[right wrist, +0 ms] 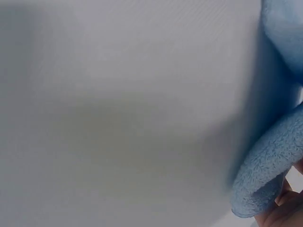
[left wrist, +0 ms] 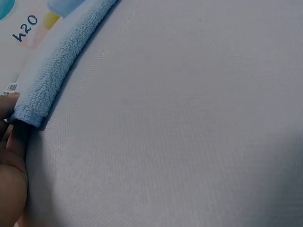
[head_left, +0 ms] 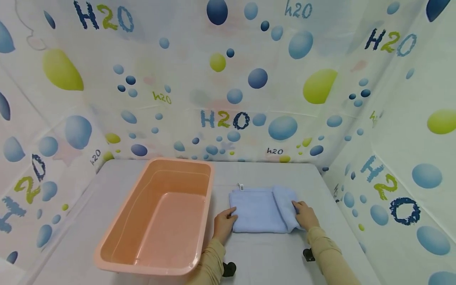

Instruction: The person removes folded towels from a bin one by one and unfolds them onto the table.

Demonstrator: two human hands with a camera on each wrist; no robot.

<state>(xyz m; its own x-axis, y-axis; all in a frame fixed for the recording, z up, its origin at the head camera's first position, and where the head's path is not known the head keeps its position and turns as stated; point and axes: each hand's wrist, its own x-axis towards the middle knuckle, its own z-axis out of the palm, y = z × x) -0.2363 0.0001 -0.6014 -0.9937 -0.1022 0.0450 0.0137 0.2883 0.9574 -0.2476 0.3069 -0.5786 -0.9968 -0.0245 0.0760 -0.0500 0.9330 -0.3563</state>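
A light blue fluffy towel (head_left: 254, 209) lies folded on the table, with a small white tag (head_left: 241, 187) at its far left corner. My left hand (head_left: 224, 225) pinches the towel's left edge, thumb on top and fingers beneath, as the left wrist view shows by the fluffy edge (left wrist: 61, 66). On the other side, my right hand (head_left: 307, 215) grips the right end, where a flap (head_left: 285, 206) is turned over on the towel. In the right wrist view this end (right wrist: 265, 175) curls up off the table, and the right fingers (right wrist: 284, 208) are partly hidden behind it.
A large peach plastic basin (head_left: 208, 190) stands on the table left of the towel, close beside my left forearm. White cloth covers the table (head_left: 267, 257). Printed curtains (head_left: 192, 79) with dots and lettering enclose the back and both sides.
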